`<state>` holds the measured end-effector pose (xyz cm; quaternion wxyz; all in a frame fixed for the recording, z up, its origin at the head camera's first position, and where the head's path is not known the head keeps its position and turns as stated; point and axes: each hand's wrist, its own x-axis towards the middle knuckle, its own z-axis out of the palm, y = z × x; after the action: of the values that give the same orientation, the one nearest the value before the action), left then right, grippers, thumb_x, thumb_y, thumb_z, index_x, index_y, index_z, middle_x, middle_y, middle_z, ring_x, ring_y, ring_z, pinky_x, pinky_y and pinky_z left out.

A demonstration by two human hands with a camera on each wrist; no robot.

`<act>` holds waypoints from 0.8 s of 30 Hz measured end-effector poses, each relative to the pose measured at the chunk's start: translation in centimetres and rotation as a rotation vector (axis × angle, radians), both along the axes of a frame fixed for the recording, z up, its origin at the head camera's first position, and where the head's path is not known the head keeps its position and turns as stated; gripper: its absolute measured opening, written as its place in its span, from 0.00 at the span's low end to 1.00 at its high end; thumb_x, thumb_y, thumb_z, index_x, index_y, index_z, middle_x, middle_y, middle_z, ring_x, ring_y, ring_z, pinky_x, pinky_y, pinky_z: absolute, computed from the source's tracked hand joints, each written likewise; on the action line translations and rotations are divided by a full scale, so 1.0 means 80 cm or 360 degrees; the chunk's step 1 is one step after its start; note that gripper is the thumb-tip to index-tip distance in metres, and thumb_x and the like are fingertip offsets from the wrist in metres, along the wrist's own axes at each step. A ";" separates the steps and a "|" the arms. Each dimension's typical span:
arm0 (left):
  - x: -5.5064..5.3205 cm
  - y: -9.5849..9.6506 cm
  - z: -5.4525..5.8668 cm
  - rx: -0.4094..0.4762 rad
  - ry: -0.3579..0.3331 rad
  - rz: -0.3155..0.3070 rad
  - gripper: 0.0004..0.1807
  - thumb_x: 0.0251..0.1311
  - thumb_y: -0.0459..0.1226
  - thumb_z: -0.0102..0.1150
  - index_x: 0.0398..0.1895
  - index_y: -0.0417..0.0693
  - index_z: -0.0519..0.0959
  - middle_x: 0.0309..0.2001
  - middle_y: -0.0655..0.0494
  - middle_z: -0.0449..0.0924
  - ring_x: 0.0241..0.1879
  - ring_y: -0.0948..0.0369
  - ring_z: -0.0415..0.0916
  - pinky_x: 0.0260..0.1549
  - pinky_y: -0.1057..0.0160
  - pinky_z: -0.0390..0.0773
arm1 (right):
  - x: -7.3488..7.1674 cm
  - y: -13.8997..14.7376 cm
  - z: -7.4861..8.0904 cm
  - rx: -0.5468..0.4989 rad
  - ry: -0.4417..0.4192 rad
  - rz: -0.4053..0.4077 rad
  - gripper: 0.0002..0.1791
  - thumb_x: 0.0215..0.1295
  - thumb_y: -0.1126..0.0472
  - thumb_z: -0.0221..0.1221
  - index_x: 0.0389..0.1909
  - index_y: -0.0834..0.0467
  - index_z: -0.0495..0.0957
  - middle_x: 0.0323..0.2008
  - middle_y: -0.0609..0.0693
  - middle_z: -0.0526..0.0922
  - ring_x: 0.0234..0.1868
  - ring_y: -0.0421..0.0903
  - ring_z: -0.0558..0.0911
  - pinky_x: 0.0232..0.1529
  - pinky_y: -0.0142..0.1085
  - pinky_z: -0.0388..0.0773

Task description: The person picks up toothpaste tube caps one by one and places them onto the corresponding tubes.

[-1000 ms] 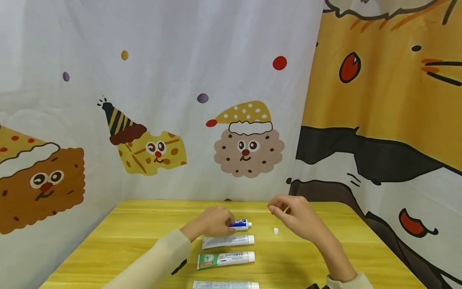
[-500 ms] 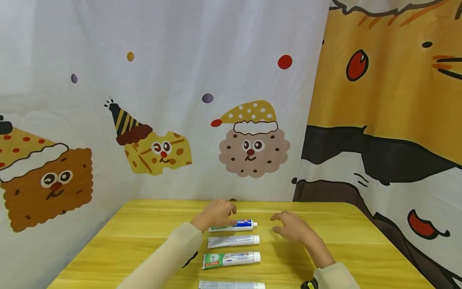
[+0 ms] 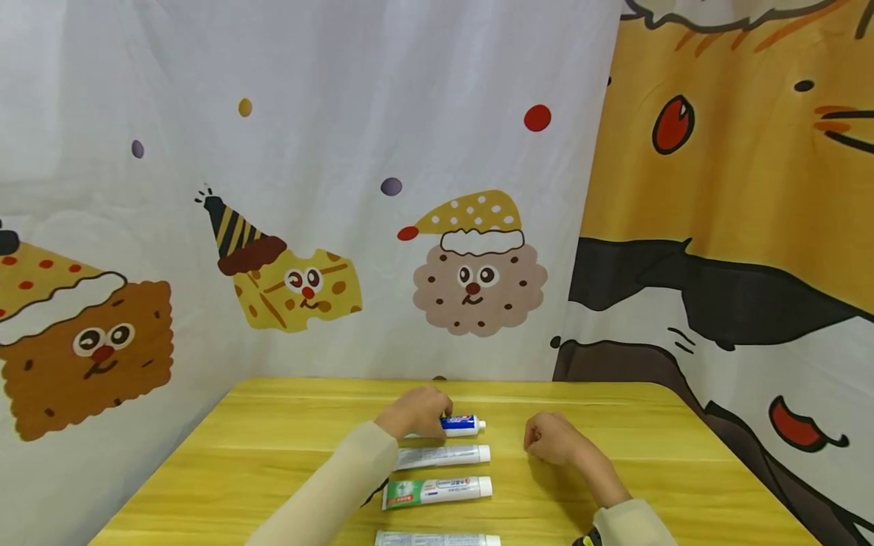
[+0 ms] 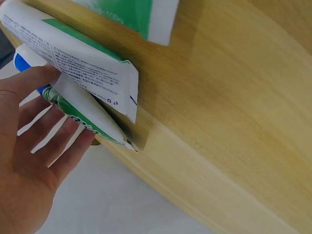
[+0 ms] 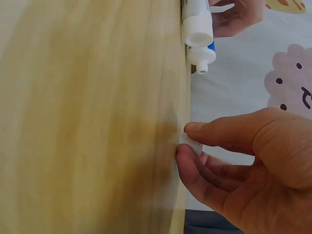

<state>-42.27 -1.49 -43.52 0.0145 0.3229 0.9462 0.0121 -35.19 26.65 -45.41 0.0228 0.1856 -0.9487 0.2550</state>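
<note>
At the far end of a row lies a blue, white and green toothpaste tube (image 3: 462,425), its bare nozzle pointing right. My left hand (image 3: 416,413) grips its middle, thumb on the near side and fingers behind, as the left wrist view shows. In the right wrist view the nozzle shows without a cap, beyond my right hand (image 5: 239,161), which pinches a small white cap (image 5: 193,143) between thumb and forefinger at the table surface. That hand is a short way right of the nozzle.
Nearer me on the yellow wood table (image 3: 287,425) lie three more capped tubes: a greyish-white tube (image 3: 447,455), a green-and-white tube (image 3: 444,491) and another white tube (image 3: 437,540) cut by the frame edge. A printed curtain (image 3: 328,152) hangs behind.
My right hand has come down onto the cap, which lay loose on the table, and now pinches it. My left fingers, lifted half a second ago, have closed round the tube again.
</note>
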 end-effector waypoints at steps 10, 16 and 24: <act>-0.002 0.001 -0.002 -0.0045 0.0024 -0.0004 0.12 0.56 0.48 0.76 0.38 0.55 0.86 0.31 0.67 0.79 0.30 0.66 0.71 0.36 0.66 0.75 | 0.001 0.002 0.009 0.0034 -0.0056 -0.0065 0.10 0.52 0.74 0.64 0.32 0.59 0.87 0.35 0.52 0.86 0.34 0.47 0.78 0.35 0.41 0.78; 0.000 -0.008 -0.001 0.0035 0.0043 0.0003 0.14 0.54 0.49 0.77 0.39 0.55 0.85 0.31 0.67 0.79 0.30 0.67 0.70 0.34 0.67 0.74 | -0.002 0.010 0.009 -0.0024 -0.0071 -0.0010 0.08 0.55 0.73 0.64 0.32 0.61 0.88 0.33 0.50 0.88 0.27 0.44 0.77 0.29 0.37 0.75; 0.000 -0.020 0.013 0.0271 0.0045 -0.0005 0.20 0.52 0.48 0.78 0.46 0.51 0.87 0.38 0.63 0.86 0.34 0.68 0.76 0.40 0.64 0.80 | 0.001 0.019 0.015 -0.0015 -0.0066 0.0065 0.07 0.54 0.73 0.65 0.29 0.59 0.86 0.30 0.50 0.86 0.31 0.43 0.76 0.33 0.38 0.76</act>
<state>-42.23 -3.09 -42.51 -0.0264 0.3247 0.9413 0.0880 -35.10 28.14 -44.19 -0.0013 0.1996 -0.9438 0.2636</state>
